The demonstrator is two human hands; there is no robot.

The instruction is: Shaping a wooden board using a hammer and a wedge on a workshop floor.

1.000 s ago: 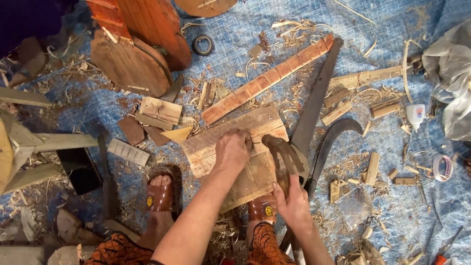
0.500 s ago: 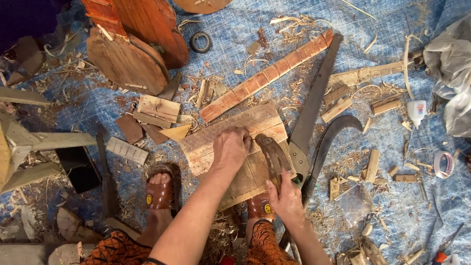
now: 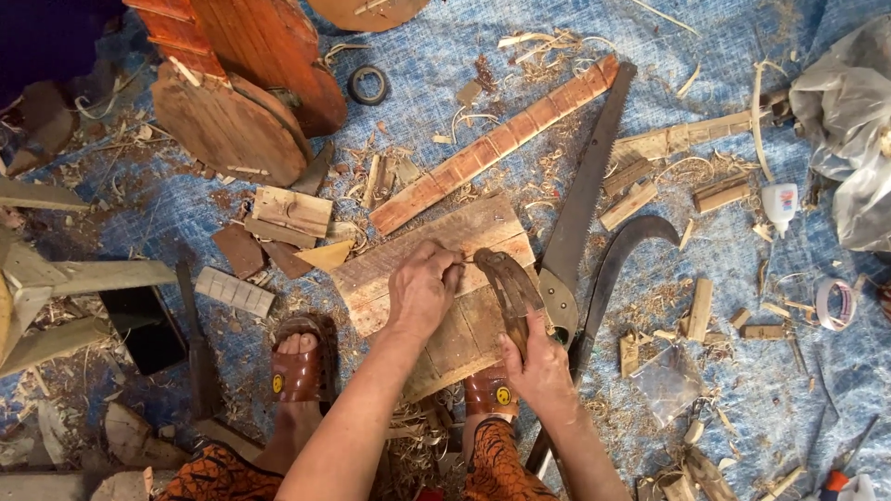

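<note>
Head cam, straight down, close over blue tarp (image 3: 742, 390) w/ wood scraps

Hands: two, the left hand (image 3: 422, 289) and the right hand (image 3: 538, 366)
Sandals: two, a left sandal (image 3: 299, 362) and a right sandal (image 3: 492, 394)
Hand saws: one hand saw (image 3: 583, 199)
Curved dark blades: one sickle blade (image 3: 631, 243)
Curved wooden pieces in the hands: one curved piece (image 3: 506, 283)
Slatted wooden boards: one board (image 3: 436, 269) under the hands
Long fretted strips: one fretted strip (image 3: 497, 144)
Glue bottles: one white bottle (image 3: 780, 204)
Tape rolls: two, a black roll (image 3: 368, 83) and a pale roll (image 3: 835, 304)
Plastic bags: one clear bag (image 3: 849, 121)
</note>
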